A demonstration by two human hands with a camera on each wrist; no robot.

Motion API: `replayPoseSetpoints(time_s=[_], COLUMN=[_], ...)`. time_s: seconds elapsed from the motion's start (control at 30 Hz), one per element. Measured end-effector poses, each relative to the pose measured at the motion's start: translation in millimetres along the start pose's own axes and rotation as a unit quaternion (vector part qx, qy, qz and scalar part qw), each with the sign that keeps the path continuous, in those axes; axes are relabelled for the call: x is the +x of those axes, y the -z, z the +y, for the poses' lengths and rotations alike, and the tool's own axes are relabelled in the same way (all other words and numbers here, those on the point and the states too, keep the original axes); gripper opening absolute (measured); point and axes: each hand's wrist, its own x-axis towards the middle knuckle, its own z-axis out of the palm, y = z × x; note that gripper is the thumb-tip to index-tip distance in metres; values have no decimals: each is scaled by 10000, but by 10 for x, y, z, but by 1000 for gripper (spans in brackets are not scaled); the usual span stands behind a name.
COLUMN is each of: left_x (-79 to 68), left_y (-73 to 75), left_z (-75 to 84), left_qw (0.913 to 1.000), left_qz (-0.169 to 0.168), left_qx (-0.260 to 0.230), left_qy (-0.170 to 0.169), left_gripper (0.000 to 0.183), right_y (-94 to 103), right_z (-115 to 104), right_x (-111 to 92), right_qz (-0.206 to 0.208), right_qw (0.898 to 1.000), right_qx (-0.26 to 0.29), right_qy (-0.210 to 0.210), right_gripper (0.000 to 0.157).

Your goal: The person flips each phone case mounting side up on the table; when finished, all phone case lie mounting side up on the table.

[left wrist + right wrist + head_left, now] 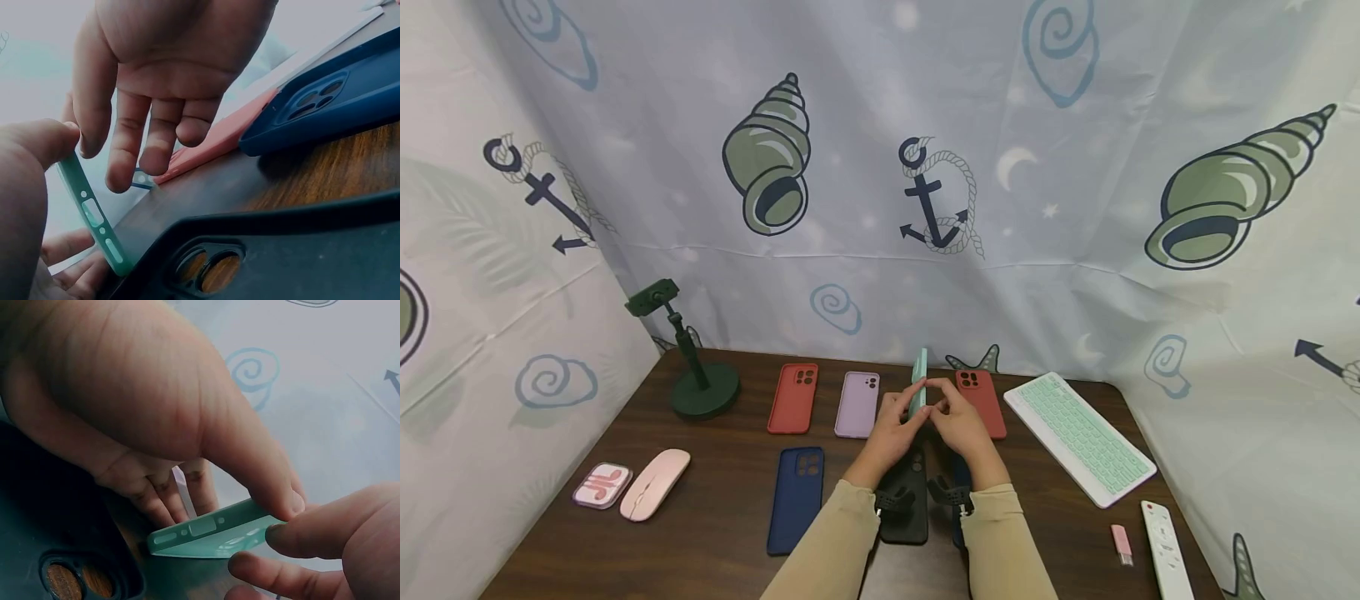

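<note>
A mint-green phone case (921, 365) stands on edge above the table, between both hands. My left hand (891, 429) holds it from the left, thumb near a corner and fingers along its back. From the right, my right hand (961, 423) pinches the same corner with thumb and forefinger; its other fingers hang loosely curled in the left wrist view. The case's lower edge (203, 526) shows port cutouts. Below the wrists lies a black phone case (910, 483), partly hidden by the left arm. A dark blue case (350, 87) lies beneath the right forearm.
Behind the hands are a red case (792, 400), a lilac case (856, 408) and another red case (988, 408). A navy case (795, 504), mouse (655, 485), earphone box (602, 486) and green stand (706, 392) are left; keyboard (1078, 437), USB stick (1121, 542) and remote (1167, 550) right.
</note>
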Motion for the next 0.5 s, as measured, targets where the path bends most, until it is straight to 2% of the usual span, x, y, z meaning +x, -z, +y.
replayPoseSetpoints(time_s=[0.17,0.3,0.4,0.5], left_x=[-10,1,9,11], left_y=[4,7,14,18], left_z=[-13,-6,4,17], left_qw=[9997,9997,9996,9993], left_qz=[64,106,157,211], left_qx=[-27,-52,-129,-146], left_qy=[213,221,220,260], left_gripper=[57,55,53,52], right_y=[-9,-28,-91,-174], right_z=[-14,-4,21,31], right_x=[-8,1,17,25], right_qz=[-205,-103,-109,-310], right_qw=[9998,9997,9989,9964], right_qx=[79,16,-325,-724], right_qy=[-13,-214,-329,-314], right_gripper=[45,52,53,50])
